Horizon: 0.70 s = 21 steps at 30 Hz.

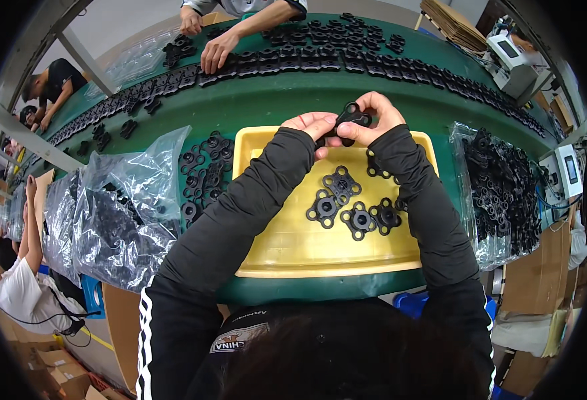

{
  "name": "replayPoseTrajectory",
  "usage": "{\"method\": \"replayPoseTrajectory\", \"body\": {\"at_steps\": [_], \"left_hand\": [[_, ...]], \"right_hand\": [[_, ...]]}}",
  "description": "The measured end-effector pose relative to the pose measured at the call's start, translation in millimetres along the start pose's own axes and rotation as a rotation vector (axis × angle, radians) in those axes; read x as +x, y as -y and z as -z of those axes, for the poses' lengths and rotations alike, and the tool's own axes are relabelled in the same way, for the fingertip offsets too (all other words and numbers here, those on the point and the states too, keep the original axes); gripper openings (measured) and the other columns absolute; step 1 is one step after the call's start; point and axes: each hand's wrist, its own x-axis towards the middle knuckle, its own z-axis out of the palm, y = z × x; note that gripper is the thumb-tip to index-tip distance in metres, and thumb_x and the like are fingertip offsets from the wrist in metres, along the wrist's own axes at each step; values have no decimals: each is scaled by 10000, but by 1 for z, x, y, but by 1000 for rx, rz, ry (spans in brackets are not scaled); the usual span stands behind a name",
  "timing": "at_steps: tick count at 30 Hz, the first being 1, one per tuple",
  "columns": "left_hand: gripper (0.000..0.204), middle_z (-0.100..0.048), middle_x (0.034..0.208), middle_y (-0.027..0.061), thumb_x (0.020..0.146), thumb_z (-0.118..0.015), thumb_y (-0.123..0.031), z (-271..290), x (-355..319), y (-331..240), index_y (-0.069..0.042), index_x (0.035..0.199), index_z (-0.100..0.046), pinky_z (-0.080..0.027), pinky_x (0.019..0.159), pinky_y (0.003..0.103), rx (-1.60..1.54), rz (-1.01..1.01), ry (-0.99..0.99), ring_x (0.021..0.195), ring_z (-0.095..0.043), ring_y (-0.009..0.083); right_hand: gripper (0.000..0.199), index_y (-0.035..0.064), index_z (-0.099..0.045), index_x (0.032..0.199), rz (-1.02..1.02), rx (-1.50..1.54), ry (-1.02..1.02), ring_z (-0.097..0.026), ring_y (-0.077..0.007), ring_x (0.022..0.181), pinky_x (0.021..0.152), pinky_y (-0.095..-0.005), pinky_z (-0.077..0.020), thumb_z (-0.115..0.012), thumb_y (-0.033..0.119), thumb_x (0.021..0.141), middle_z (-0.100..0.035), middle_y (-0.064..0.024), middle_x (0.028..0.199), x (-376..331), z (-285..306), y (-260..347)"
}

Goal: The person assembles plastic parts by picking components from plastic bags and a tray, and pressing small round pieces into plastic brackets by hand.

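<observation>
Above the far part of a yellow tray (293, 268), both my hands hold one black four-lobed plastic part (352, 119). My left hand (312, 125) pinches its left side between thumb and fingers. The fingers of my right hand (377, 120) close round its right side, thumb in front. Several similar black parts, each with a central hub and ring-shaped lobes, lie in the tray, such as one loose part (359, 220). My right sleeve partly covers others near the tray's right side.
Clear bags (130, 180) of black parts lie left, beside a loose pile (207, 170). Another open bag (500, 193) stands right. Beyond the tray, long rows of parts (293, 61) cross the green table (253, 100). A co-worker's hand (219, 52) touches the row.
</observation>
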Motion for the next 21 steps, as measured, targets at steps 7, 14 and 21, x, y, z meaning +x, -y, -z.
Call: {"method": "replayPoseTrajectory", "body": {"at_steps": [7, 14, 21], "left_hand": [[246, -572, 899, 162, 800, -494, -38, -1, 1, -3, -1, 1042, -468, -388, 444, 140, -333, 100, 20, 685, -551, 93], [307, -561, 947, 161, 804, -497, -38, 5, 6, 12, -34, 1105, -436, -382, 450, 138, -288, -12, 27, 632, -518, 72], [298, -565, 864, 124, 803, -512, -56, 8, 6, 12, -43, 1092, -441, -372, 436, 133, -276, 47, 35, 546, -478, 52]], "right_hand": [[390, -25, -435, 1050, -797, 1054, 33, -560, -154, 616, 476, -181, -486, -622, 107, 734, -527, -139, 843, -11, 23, 9], [316, 4, -428, 1082, -750, 1307, 146, -574, -191, 673, 517, -183, -491, -540, 66, 793, -518, -136, 880, -16, 14, -5], [328, -13, -424, 1078, -702, 1246, 195, -580, -191, 684, 528, -187, -495, -549, 45, 780, -527, -136, 870, -18, 9, -1]]}}
